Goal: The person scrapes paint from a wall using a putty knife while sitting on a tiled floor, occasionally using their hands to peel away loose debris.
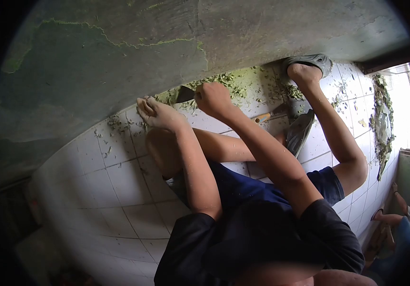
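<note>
My right hand [213, 98] is closed around a scraper, its handle hidden in the fist. The scraper's dark, flat blade [185, 94] points left, close to the foot of the wall. My left hand [160, 113], pale with dust, is held beside the wall above my bent knee. Its fingers are loosely bent and apart, with nothing visible in them. Green paint flakes [229, 86] lie thickly along the base of the painted wall [119, 71]. A second tool with an orange-tan handle [262, 117] rests on the floor near my foot.
White floor tiles [119, 183] extend under and behind me, dotted with flakes. My feet wear grey clogs [300, 133]. A long heap of debris [381, 124] lies at the right by a bright doorway. Another person [400, 229] is low at the far right.
</note>
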### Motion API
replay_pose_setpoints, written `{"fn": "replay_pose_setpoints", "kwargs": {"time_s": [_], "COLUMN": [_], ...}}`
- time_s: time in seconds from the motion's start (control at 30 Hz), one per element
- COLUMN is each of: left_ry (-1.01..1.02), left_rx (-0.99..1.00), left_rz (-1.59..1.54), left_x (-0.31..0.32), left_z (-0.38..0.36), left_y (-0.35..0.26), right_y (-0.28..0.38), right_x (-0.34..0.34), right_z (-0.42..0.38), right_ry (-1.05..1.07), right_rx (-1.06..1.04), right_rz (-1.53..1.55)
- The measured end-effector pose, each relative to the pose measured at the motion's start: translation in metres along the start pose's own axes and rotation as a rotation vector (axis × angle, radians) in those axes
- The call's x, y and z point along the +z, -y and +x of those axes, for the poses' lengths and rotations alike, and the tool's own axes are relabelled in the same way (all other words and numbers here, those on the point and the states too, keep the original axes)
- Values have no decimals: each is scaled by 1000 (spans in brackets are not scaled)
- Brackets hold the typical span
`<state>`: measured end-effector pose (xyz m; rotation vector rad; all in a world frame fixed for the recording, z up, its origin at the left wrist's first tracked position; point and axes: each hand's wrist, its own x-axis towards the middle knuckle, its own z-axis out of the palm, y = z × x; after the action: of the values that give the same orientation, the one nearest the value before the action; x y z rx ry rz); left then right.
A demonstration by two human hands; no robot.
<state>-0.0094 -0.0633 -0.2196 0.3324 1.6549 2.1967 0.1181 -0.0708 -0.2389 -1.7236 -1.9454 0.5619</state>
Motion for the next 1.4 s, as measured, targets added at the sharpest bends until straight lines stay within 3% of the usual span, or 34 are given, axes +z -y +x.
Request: {"fn": "replay_pose_setpoints", "kwargs": {"time_s": [0.27, 0.47, 0.57, 0.67, 0.73, 0.77, 0.83, 0.93, 1.0, 1.13, 1.4], "left_ry": [142, 205, 232, 333, 663, 668, 971, 1069, 1197, 1243, 1109], "left_rx": [-75, -87, -145, -171, -336, -335, -496, -624, -709, -674, -648], "left_rz": [7, 34, 62, 98, 239, 242, 584, 590, 587, 471, 468], "left_x": [8, 8, 9, 4, 1, 0, -1, 2, 4, 4, 2], "left_z": [-15, -20, -21, -18, -18, -21, -32, -50, -55, -60, -55], "left_y": [24, 31, 32, 53, 63, 63, 59, 64, 67, 74, 83], "right_y": [-62, -108, -96, -89, -79, -73, -70, -65, -58, -49, -49], "right_x": [-67, -122, -141, -126, -114, -108, -89, -67, -63, -56, -31], "right_z": [2, -28, -59, -79, -87, -90, -97, -107, -110, -111, -116], "right_ry": [87, -121, -268, -277, -247, -230, -221, -191, -180, -182, -97], "right_rx": [280, 372, 291, 341, 406, 451, 510, 526, 496, 470, 500], "right_rz": [-145, -231, -112, -19, 90, 167, 321, 521, 487, 486, 608]}}
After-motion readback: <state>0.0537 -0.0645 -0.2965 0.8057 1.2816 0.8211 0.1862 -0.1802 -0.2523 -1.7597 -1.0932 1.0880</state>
